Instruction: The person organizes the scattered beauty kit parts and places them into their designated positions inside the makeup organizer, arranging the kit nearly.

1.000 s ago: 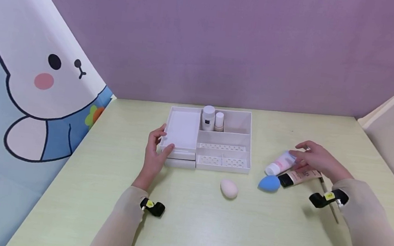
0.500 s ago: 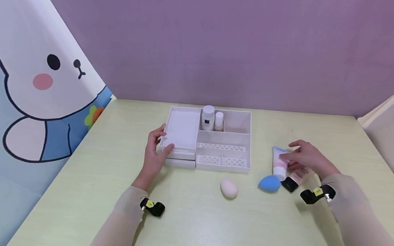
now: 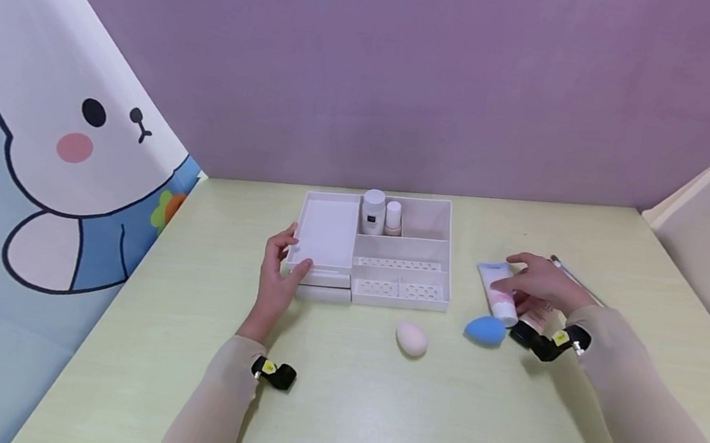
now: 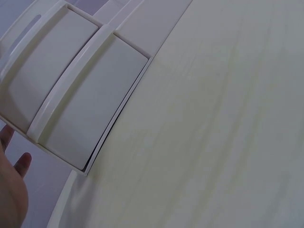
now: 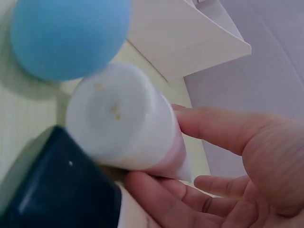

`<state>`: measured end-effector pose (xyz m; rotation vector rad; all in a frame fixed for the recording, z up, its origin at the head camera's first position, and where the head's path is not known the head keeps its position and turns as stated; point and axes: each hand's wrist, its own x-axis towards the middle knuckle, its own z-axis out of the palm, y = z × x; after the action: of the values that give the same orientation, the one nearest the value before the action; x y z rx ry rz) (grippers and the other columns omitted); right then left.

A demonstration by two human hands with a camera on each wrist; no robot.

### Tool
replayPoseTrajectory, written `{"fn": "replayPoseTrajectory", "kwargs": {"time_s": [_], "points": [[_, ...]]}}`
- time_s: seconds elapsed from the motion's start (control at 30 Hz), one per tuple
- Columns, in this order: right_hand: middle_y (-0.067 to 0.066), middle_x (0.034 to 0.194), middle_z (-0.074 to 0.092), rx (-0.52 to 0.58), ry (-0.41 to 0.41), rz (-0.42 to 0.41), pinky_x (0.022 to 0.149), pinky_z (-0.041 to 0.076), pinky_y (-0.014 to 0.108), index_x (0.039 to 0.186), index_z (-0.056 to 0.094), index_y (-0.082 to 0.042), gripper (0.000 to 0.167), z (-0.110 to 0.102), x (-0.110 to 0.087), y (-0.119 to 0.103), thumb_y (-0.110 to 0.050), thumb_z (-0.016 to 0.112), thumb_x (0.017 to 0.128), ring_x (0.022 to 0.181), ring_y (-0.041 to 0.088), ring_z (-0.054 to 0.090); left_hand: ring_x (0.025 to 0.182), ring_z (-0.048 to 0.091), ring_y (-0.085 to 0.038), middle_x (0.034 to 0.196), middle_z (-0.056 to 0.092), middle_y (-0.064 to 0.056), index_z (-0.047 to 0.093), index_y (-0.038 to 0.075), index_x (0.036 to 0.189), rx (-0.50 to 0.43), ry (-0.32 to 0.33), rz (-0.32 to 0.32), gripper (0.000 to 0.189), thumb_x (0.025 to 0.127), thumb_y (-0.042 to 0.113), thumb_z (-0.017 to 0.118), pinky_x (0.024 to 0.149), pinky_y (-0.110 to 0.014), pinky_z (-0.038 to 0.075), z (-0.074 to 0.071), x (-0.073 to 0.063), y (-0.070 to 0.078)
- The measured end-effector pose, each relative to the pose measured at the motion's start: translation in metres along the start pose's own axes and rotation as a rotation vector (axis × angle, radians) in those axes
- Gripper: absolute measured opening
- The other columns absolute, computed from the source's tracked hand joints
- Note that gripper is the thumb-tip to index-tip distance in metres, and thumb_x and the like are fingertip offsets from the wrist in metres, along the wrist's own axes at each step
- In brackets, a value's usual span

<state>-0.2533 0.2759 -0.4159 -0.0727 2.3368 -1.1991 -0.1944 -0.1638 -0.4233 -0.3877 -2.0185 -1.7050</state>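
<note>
My left hand (image 3: 278, 275) holds the left front corner of a white organizer (image 3: 401, 303), thumb near the front edge and fingers along the side. The left wrist view shows its drawer fronts (image 4: 95, 95) and part of the hand. My right hand (image 3: 540, 283) pinches a white and pink squeeze tube (image 3: 498, 291) between thumb and fingers, its cap end toward the right wrist camera. Partly under that hand lies a beige tube with a black cap (image 5: 61, 185). A blue makeup sponge (image 3: 485, 330) sits beside the white cap.
A pale pink makeup sponge (image 3: 411, 338) lies in front of the organizer. Two white-capped bottles, one larger (image 3: 373, 213) and one smaller (image 3: 393, 219), stand in a back compartment. A thin brush (image 3: 577, 280) lies behind the right wrist. A purple backdrop (image 3: 412, 81) rises behind the table.
My right hand has moved left with the white and pink tube, whose crimped end has swung left. The brush now shows behind the wrist. My left hand has stayed on the organizer.
</note>
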Motion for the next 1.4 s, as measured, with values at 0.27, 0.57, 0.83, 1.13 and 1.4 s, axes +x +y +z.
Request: {"fn": "replayPoseTrajectory", "kwargs": {"time_s": [0.27,0.57,0.83,1.13,1.4], "points": [[0.027,0.118,0.055,0.038,0.008,-0.011,0.065,0.053,0.038,0.154,0.015,0.003,0.09,0.003,0.005,0.0,-0.02,0.072,0.089,0.072,0.023,0.063,0.137,0.036,-0.042,0.147,0.041,-0.03,0.043,-0.018,0.115,0.001,-0.005,0.0,0.037,0.088,-0.005,0.063,0.103,-0.035,0.028,0.0,0.001,0.0],[0.029,0.123,0.051,0.054,0.008,-0.04,0.063,0.052,0.036,0.151,0.024,0.001,0.08,0.005,0.007,0.0,-0.017,0.072,0.089,0.071,0.023,0.06,0.137,0.035,-0.043,0.147,0.041,-0.031,0.043,-0.019,0.115,-0.003,0.0,-0.005,0.037,0.087,-0.006,0.063,0.103,-0.034,0.029,-0.001,0.0,0.0],[0.032,0.127,0.051,0.025,0.094,-0.111,0.07,0.053,0.036,0.152,0.028,-0.001,0.08,0.005,0.008,0.001,-0.016,0.074,0.088,0.088,0.026,0.062,0.137,0.035,-0.043,0.146,0.041,-0.032,0.043,-0.019,0.115,-0.002,-0.004,0.001,0.037,0.087,-0.006,0.063,0.103,-0.034,0.029,0.0,0.0,-0.001],[0.029,0.126,0.05,0.056,0.188,-0.18,0.071,0.057,0.039,0.156,0.026,-0.005,0.084,0.002,0.001,-0.018,-0.011,0.075,0.088,0.091,0.028,0.062,0.138,0.035,-0.042,0.147,0.041,-0.031,0.043,-0.019,0.115,-0.007,-0.001,-0.007,0.037,0.087,-0.005,0.063,0.104,-0.039,0.028,0.0,0.0,-0.001],[0.025,0.124,0.051,0.085,0.251,-0.241,0.07,0.057,0.038,0.156,0.027,-0.009,0.084,0.005,-0.003,-0.031,-0.008,0.075,0.087,0.099,0.03,0.057,0.138,0.035,-0.042,0.147,0.04,-0.031,0.043,-0.019,0.116,-0.009,-0.006,-0.006,0.037,0.087,-0.005,0.063,0.104,-0.035,0.028,0.0,0.0,-0.001]]}}
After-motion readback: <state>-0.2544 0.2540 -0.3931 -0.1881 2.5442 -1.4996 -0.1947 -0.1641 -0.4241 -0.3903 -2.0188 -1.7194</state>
